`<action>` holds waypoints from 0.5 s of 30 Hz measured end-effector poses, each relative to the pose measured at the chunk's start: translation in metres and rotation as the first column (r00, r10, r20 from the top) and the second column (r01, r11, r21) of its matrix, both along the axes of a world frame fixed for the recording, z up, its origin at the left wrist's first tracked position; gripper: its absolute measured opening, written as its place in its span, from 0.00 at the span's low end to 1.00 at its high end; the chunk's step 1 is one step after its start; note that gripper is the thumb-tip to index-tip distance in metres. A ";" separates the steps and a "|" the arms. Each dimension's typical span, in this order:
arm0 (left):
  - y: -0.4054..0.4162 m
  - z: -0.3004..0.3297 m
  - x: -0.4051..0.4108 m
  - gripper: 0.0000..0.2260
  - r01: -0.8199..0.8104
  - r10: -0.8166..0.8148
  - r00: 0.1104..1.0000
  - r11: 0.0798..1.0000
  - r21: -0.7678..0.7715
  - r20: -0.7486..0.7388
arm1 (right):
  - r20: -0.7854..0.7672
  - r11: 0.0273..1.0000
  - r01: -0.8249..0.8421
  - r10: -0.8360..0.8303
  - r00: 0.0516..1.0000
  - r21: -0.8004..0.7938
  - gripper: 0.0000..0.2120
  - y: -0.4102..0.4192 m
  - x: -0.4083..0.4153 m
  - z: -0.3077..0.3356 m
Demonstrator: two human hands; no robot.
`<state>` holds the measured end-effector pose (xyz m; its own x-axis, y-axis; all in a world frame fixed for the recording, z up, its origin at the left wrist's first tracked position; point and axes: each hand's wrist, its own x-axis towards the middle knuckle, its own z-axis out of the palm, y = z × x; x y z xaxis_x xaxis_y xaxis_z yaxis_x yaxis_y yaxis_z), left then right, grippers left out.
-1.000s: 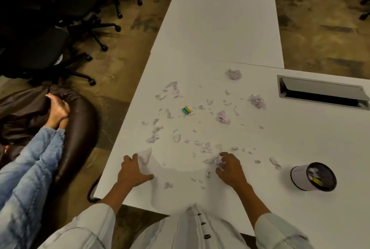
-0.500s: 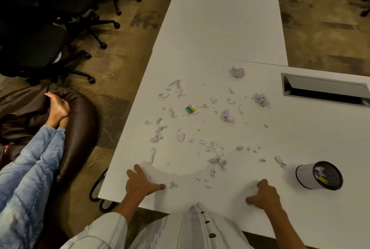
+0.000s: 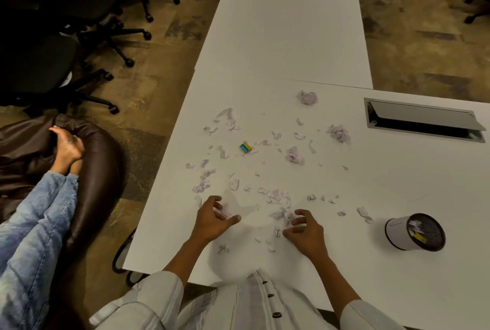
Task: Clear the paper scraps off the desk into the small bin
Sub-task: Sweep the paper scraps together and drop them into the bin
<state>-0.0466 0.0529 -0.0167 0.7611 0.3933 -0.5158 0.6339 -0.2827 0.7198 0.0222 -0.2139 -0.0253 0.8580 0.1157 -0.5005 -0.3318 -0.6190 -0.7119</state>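
Small torn paper scraps (image 3: 275, 197) lie scattered across the white desk (image 3: 397, 183) in front of me. Three crumpled balls (image 3: 294, 155) sit among them farther back. My left hand (image 3: 214, 219) rests on the desk with fingers curled and apart, a few scraps under its fingertips. My right hand (image 3: 305, 231) is clawed over a cluster of scraps near the front edge, nothing visibly gripped. The small white bin (image 3: 392, 231), dark inside, stands to the right of my right hand and holds some paper and a yellow piece.
A small blue and yellow item (image 3: 245, 147) lies among the scraps. An open cable slot (image 3: 421, 122) is at the back right. Black office chairs (image 3: 53, 38) and a person's jeans-clad legs (image 3: 39, 210) on a brown beanbag are left of the desk's edge.
My right hand pulled back to the near edge, then came forward again onto the scraps. My left hand slid forward and curled its fingers.
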 end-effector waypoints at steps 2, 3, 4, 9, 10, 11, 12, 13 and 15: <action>0.014 0.003 -0.011 0.44 0.077 -0.080 0.997 0.977 0.201 0.006 | 0.016 0.999 -0.002 0.002 1.000 -0.039 0.31 -0.010 -0.004 0.001; 0.021 0.004 -0.018 0.49 0.129 -0.126 0.992 0.949 0.286 -0.030 | 0.014 0.997 -0.022 0.023 1.000 -0.069 0.34 -0.016 -0.007 0.001; 0.028 0.003 -0.026 0.54 0.181 -0.162 0.983 0.921 0.345 -0.085 | -0.003 0.993 -0.060 0.060 0.998 -0.101 0.37 -0.021 -0.010 -0.001; 0.027 -0.016 -0.064 0.70 0.445 -0.343 0.891 0.794 0.415 -0.299 | -0.142 0.981 -0.172 0.158 0.977 -0.088 0.52 -0.021 -0.036 -0.018; 0.022 -0.019 -0.067 0.70 0.467 -0.364 0.880 0.784 0.410 -0.305 | -0.133 0.983 -0.164 0.153 0.979 -0.076 0.52 -0.013 -0.040 -0.021; 0.016 -0.022 -0.068 0.69 0.466 -0.369 0.881 0.785 0.408 -0.295 | -0.112 0.986 -0.151 0.143 0.983 -0.066 0.51 -0.004 -0.042 -0.023; 0.010 -0.024 -0.067 0.67 0.450 -0.365 0.891 0.796 0.406 -0.272 | -0.076 0.989 -0.137 0.133 0.988 -0.055 0.50 0.006 -0.043 -0.024; 0.005 -0.026 -0.064 0.64 0.423 -0.353 0.905 0.816 0.395 -0.239 | -0.036 0.992 -0.118 0.117 0.992 -0.034 0.48 0.017 -0.042 -0.025; -0.003 -0.027 -0.056 0.56 0.354 -0.319 0.935 0.872 0.337 -0.155 | 0.028 0.996 -0.085 0.085 0.996 0.009 0.45 0.036 -0.036 -0.027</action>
